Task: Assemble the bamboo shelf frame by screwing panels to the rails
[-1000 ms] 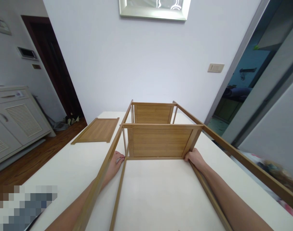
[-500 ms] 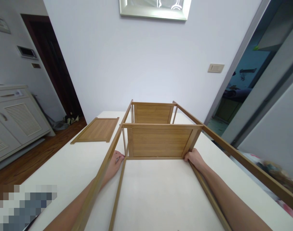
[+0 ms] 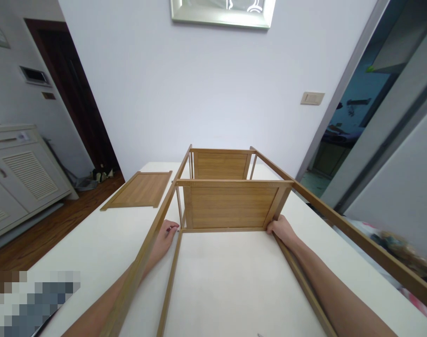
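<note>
A wooden shelf frame [image 3: 234,184] lies on its side on the white table, its long rails running toward me. Two slatted-looking wooden shelf panels stand across it, the nearer panel [image 3: 231,206] between my hands. At that panel's lower left corner, my left hand [image 3: 166,236] is just outside the rail with its fingers pinched together. Whatever they hold is too small to make out; a tiny dark spot shows at the fingertips by the joint. My right hand [image 3: 283,230] is wrapped round the lower right corner, where panel and lower rail meet.
A separate wooden panel [image 3: 138,189] lies flat on the white table [image 3: 231,281] at left. A blurred-out dark object [image 3: 41,309] is at the near left edge. Behind the table is a wall with a light switch [image 3: 312,98]. A white cabinet [image 3: 27,164] stands far left.
My left hand has drawn back slightly to the left from the corner joint. My right hand keeps its grip on the frame. The view has shifted a little.
</note>
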A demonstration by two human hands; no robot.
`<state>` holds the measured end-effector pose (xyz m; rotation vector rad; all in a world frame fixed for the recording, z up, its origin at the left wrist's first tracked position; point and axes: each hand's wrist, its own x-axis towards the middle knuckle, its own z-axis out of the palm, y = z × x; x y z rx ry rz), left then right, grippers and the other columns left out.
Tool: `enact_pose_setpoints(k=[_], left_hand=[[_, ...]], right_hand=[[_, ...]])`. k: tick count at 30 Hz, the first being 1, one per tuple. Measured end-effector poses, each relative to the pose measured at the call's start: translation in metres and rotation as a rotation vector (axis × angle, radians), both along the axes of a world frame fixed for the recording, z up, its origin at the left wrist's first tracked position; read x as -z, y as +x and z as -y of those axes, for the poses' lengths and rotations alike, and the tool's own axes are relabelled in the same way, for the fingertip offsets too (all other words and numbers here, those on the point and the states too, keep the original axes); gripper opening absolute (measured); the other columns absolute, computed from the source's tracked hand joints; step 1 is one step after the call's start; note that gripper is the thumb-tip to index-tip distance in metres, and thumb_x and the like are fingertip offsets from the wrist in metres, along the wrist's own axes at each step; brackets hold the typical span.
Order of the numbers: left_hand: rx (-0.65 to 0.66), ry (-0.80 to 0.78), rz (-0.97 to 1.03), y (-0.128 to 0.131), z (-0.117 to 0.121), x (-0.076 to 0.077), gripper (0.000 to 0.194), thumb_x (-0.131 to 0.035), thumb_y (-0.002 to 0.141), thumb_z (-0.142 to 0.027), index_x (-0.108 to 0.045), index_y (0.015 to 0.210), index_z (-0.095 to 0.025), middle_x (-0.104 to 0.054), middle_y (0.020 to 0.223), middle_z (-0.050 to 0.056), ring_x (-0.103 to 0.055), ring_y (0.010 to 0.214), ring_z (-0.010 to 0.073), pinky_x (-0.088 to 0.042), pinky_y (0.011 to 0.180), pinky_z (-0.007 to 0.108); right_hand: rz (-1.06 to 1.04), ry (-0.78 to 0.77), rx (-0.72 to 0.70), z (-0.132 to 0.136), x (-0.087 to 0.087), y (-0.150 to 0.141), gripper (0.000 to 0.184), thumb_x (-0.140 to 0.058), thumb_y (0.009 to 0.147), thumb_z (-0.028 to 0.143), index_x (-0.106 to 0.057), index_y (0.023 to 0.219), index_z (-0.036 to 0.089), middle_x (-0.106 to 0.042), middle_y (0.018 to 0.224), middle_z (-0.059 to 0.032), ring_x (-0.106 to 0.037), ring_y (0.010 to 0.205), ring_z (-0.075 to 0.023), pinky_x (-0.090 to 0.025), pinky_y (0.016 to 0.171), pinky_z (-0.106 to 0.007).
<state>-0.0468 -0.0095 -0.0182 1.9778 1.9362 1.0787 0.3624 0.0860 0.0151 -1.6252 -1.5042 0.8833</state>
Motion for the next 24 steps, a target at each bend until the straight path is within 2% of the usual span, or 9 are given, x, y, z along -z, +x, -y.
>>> enact_pose_setpoints(k=[6,17,24], left_hand=[[0.020,0.000,-0.045,0.0037,0.0027,-0.0026,0.022,-0.049,0.083,-0.027,-0.069,0.079,-0.020,-0.070,0.087,0.006,-0.064,0.090,0.0227,-0.049,0.089,0.038],[-0.018,-0.032,-0.048,0.0050,-0.0011,-0.0023,0.020,-0.051,0.080,-0.026,-0.069,0.075,-0.019,-0.071,0.083,0.007,-0.065,0.085,0.0238,-0.050,0.084,0.038],[-0.060,-0.031,-0.026,0.0043,-0.0001,-0.0008,0.026,-0.047,0.084,-0.028,-0.070,0.088,-0.017,-0.072,0.092,0.008,-0.065,0.090,0.0233,-0.050,0.087,0.039]], right_hand=[[-0.004,0.002,0.003,0.0029,-0.0024,-0.0018,0.008,-0.047,0.041,0.019,-0.052,0.047,0.019,-0.055,0.050,0.0010,-0.052,0.055,-0.0175,-0.038,0.047,-0.026],[0.006,-0.003,0.001,0.0035,-0.0032,-0.0030,0.009,-0.047,0.041,0.018,-0.052,0.049,0.019,-0.053,0.049,0.0013,-0.050,0.055,-0.0173,-0.036,0.046,-0.026],[0.006,-0.005,0.011,0.0042,-0.0040,-0.0035,0.011,-0.046,0.039,0.017,-0.051,0.048,0.020,-0.052,0.049,0.0017,-0.049,0.054,-0.0165,-0.036,0.046,-0.026]])
